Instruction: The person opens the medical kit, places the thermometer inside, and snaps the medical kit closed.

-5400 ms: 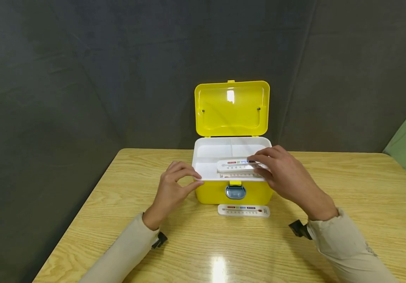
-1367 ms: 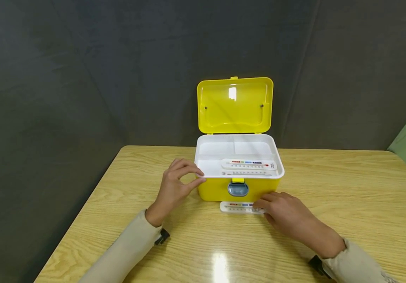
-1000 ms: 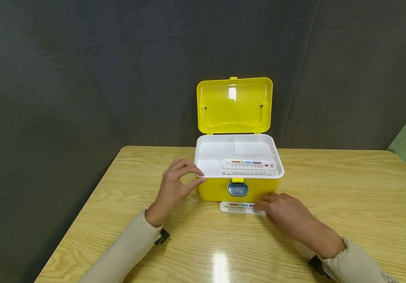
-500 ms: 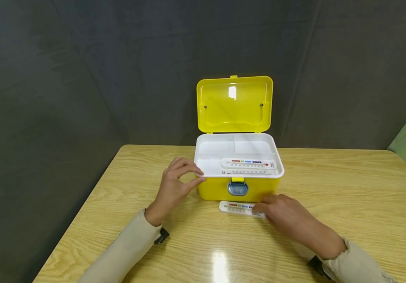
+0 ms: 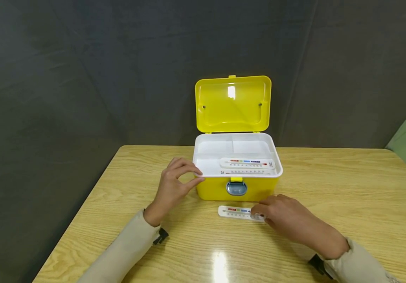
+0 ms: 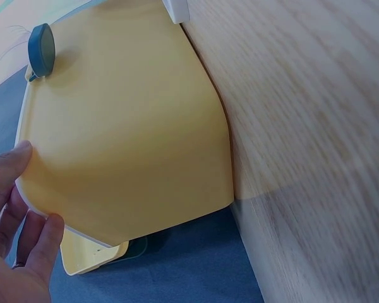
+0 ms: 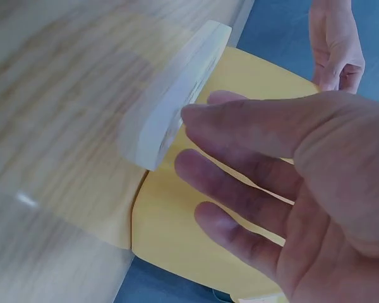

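Note:
A yellow storage box (image 5: 220, 192) with a white compartment tray (image 5: 211, 165) stands with its lid up. At its front left corner my left hand (image 5: 174, 184) pinches the rim between thumb and fingers; the left wrist view shows the left hand (image 6: 25, 221) there too. In front of the box is a white thermometer (image 5: 232, 212) with a printed scale. My right hand (image 5: 284, 216) holds its right end by thumb and index finger, hiding that end. In the right wrist view the thermometer (image 7: 177, 95) meets the right hand's (image 7: 271, 170) fingertips, the other fingers loosely bent.
Two more thermometers lie in the tray's front compartment, the rear thermometer (image 5: 247, 163) face up. A blue-grey latch (image 5: 236, 188) hangs on the box front. The raised lid (image 5: 232, 106) stands before a dark curtain (image 5: 146, 70). Wooden table (image 5: 330, 184) surrounds the box.
A thermometer that my right hand held over the tray now lies inside it. My right hand has since drawn the front thermometer slightly toward me, away from the box. My left hand stays at the rim.

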Motion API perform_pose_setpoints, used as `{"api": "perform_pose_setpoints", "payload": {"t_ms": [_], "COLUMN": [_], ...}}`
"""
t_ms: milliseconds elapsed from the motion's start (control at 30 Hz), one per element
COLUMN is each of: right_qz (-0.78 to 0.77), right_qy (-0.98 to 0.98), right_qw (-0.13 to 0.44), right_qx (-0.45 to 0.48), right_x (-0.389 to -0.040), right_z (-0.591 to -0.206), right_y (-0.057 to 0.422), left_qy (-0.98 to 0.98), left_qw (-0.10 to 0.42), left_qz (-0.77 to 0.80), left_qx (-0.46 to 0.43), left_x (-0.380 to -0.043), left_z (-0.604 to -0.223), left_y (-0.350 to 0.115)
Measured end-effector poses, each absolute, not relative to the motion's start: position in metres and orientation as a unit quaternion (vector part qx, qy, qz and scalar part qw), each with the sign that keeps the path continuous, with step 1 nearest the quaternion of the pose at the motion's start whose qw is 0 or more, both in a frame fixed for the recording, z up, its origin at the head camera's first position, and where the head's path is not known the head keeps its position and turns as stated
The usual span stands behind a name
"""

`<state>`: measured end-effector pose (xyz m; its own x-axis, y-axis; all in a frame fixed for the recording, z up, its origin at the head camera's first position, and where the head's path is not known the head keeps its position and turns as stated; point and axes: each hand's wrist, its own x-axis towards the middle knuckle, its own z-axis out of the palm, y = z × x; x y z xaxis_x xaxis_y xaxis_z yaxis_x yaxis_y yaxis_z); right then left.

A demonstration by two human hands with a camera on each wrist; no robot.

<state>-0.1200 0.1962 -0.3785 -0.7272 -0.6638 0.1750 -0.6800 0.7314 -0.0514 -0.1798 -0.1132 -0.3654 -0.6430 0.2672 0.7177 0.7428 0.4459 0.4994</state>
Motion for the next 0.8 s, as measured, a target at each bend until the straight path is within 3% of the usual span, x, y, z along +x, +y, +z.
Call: {"api": "perform_pose_setpoints", "payload": {"t_ms": [800], "right_qz": [0.067], "right_qy": [-0.918], "right_qw": [0.057], "right_qx": [0.388], "right_x": [-0.125], "right_z": [-0.390], "right_y": [0.201], "left_qy": [-0.804], "left_qw": [0.276], "left_qz": [-0.420], "left_qx": [-0.317], "left_x": [-0.180], "left_z": [-0.366], "left_y": [-0.113]}}
